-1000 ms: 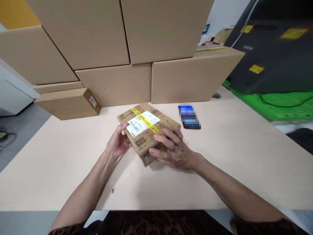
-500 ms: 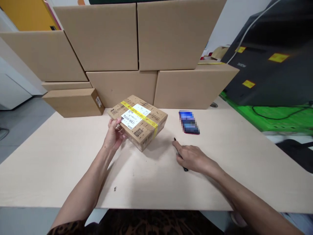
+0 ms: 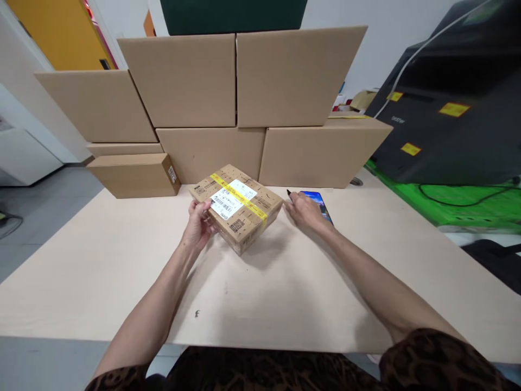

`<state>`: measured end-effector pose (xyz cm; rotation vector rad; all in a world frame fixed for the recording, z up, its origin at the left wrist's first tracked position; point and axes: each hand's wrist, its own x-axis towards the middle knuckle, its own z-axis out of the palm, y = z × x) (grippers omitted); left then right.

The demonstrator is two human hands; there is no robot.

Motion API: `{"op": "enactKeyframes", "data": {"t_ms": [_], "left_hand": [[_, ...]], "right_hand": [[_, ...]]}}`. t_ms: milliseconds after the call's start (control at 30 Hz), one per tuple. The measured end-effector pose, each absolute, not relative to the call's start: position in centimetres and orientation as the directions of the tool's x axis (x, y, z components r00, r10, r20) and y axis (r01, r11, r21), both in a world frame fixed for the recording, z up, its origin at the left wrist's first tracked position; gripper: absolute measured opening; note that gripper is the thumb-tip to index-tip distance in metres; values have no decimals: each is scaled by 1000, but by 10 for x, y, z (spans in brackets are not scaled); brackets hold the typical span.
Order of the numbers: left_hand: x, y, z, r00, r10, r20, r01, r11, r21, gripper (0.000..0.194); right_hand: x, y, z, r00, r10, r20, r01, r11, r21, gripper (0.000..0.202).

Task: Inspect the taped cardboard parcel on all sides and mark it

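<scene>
My left hand grips the near-left side of a small cardboard box, thumb on top and fingers beneath. The box is tilted, with its near corner raised off the table. A white shipping label and a strip of yellow tape lie across its top. Just right of the box, my right hand is closed around a slim black pen-like tool; only its dark tip shows. Next to that hand a smartphone with a lit screen lies on the table, partly covered by the hand.
Large cardboard boxes are stacked along the back of the pale table. A smaller flat carton stands at the back left. On the right, a dark machine with yellow stickers rests on a green surface.
My right hand has moved away from me, with the black tool, to beside the smartphone. My left hand still holds the tilted box. The camera view has shifted slightly upward.
</scene>
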<state>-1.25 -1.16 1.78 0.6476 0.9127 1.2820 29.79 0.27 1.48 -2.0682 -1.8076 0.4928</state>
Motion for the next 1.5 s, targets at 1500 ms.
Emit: {"op": "enactKeyframes", "data": {"t_ms": [1500], "left_hand": [[17, -38, -1, 132, 991, -16, -323, 58, 945, 83]], "right_hand": [[257, -54, -11, 232, 971, -60, -660, 112, -743, 62]]}}
